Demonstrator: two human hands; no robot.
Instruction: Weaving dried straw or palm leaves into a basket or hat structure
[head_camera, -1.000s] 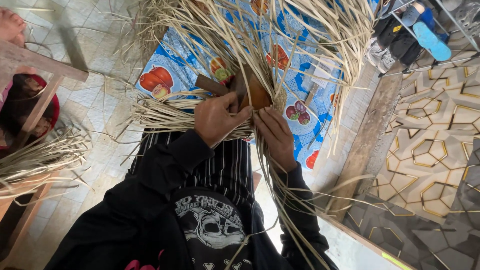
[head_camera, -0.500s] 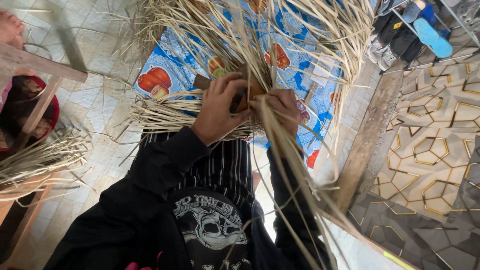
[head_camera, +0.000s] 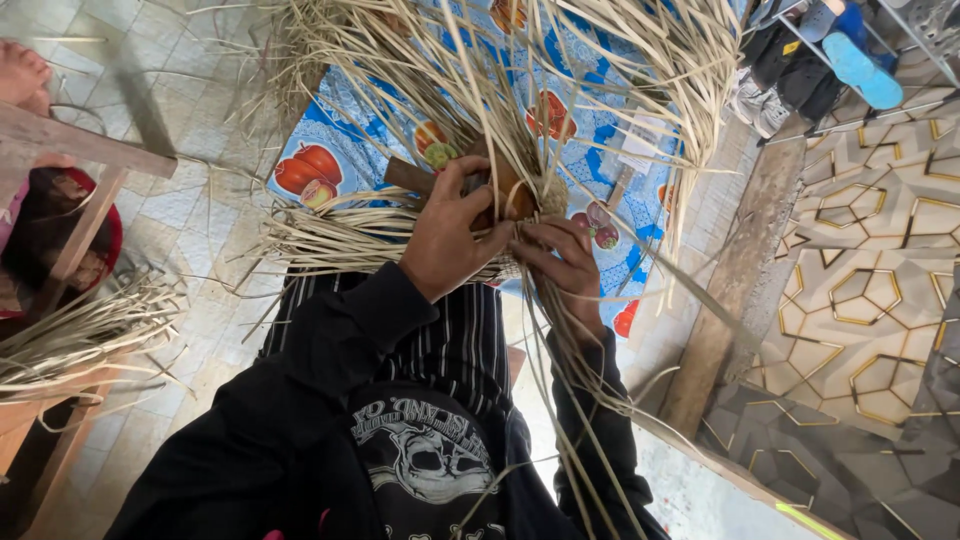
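Note:
My left hand (head_camera: 448, 238) is closed over pale dried straw strips (head_camera: 330, 238) and presses them against a brown wooden block (head_camera: 505, 190) at the middle of a half-woven piece. Just to its right, my right hand (head_camera: 566, 268) pinches several strips at the woven edge, fingers curled around them. Long loose strips (head_camera: 620, 60) fan out above and hang down over my black sleeves (head_camera: 330, 350). A blue cloth with fruit pictures (head_camera: 320, 165) lies under the work.
A bundle of straw strips (head_camera: 80, 330) lies on a wooden frame (head_camera: 75, 150) at the left, with another person's foot (head_camera: 22, 75) beside it. A wooden plank (head_camera: 740, 270), patterned floor covering (head_camera: 860, 280) and sandals on a rack (head_camera: 850, 55) are at the right.
Both hands rose along the weave half a second ago; the right hand has since dropped back down and re-gripped strips lower at the edge. The left hand stays on the block.

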